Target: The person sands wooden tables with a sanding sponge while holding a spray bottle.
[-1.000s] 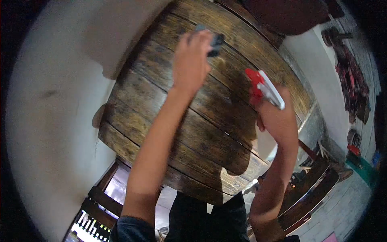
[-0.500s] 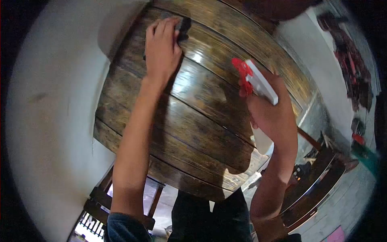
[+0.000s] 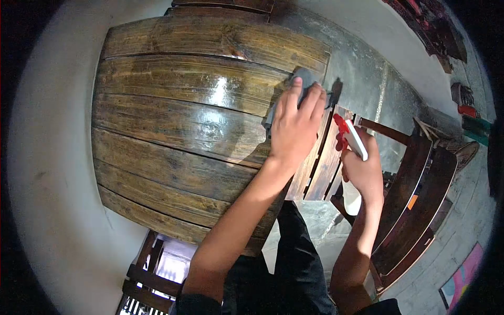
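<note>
My left hand (image 3: 296,121) presses a dark grey cloth (image 3: 303,79) against the right end of the wooden plank table (image 3: 173,126). Its fingers lie over the cloth, and part of the cloth shows past the fingertips and to the left of the hand. Off the table's right side, my right hand (image 3: 363,167) is wrapped around a spray bottle with a red and white trigger head (image 3: 350,135). The bottle's pale body (image 3: 352,199) shows below the hand. Glossy bright patches lie on the table's middle planks.
A slatted wooden seat (image 3: 323,168) stands against the table's right edge. Farther right is a dark wooden chair (image 3: 415,194). Another chair (image 3: 152,278) stands at the lower left, and a pale wall (image 3: 58,147) runs along the left. Dark and red items lie at the upper right.
My left hand has swept the cloth from the far left part of the table to its right end. My right hand, still gripping the spray bottle, is lower in view. The camera view has turned.
</note>
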Tool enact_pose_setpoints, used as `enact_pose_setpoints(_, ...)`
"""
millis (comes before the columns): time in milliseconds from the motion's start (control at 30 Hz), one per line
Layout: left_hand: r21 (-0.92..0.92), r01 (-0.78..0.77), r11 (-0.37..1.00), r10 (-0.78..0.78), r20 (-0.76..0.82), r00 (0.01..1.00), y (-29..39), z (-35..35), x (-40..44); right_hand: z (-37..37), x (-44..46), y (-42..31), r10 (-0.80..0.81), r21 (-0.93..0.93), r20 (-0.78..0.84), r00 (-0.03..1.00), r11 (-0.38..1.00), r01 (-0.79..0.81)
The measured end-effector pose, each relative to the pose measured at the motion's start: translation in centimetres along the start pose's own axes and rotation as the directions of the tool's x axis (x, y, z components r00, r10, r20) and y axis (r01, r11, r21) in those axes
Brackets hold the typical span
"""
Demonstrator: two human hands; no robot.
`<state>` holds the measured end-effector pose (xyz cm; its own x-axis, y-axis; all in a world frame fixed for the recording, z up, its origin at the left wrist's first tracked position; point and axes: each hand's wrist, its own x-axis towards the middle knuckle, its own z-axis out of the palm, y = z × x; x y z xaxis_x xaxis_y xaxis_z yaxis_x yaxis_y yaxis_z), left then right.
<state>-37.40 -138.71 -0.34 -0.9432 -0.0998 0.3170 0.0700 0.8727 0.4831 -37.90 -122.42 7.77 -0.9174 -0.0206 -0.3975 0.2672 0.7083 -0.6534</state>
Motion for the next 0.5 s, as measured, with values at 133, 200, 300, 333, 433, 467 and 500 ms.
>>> enact_pose_setpoints(133, -0.057, -0.017, 0.998, 0.021, 0.071, 0.997, -1.4, -1.7, -1.9, 0.4, -1.7, -0.1, 0.035, 0.085, 0.039, 0.999, 0.996, -0.039)
enact_pose_setpoints(200, 0.0, -0.034, 0.999, 0.034, 0.104, 0.994, -3.2, -3.3, -3.2, 1.3, -2.4, -1.1, 0.033, 0.116, 0.069, 0.997, 0.992, -0.041)
enact_pose_setpoints(300, -0.041, 0.022, 0.999, -0.02, 0.033, 0.999, -7.8, -6.4, -4.6, 4.4, -3.4, -5.1, -0.039, 0.028, 0.16, 0.986, 0.999, 0.035)
enact_pose_setpoints(333, -0.039, 0.046, 0.998, -0.046, 0.004, 0.999, -9.8, -7.8, -5.0, 5.7, -3.7, -6.7, -0.08, 0.033, 0.178, 0.981, 0.997, 0.076)
enact_pose_setpoints(433, -0.052, 0.13, 0.99, -0.132, -0.048, 0.99, -16.9, -12.6, -5.8, 10.6, -4.9, -12.9, -0.225, 0.048, 0.254, 0.941, 0.974, 0.22)
enact_pose_setpoints(467, -0.052, 0.172, 0.984, -0.175, -0.055, 0.983, -19.3, -14.8, -6.0, 12.7, -5.3, -14.2, -0.299, 0.082, 0.219, 0.929, 0.954, 0.287)
enact_pose_setpoints(500, -0.045, 0.228, 0.973, -0.232, -0.099, 0.968, -21.9, -16.2, -6.8, 14.5, -5.2, -16.2, -0.411, 0.047, 0.243, 0.879, 0.91, 0.412)
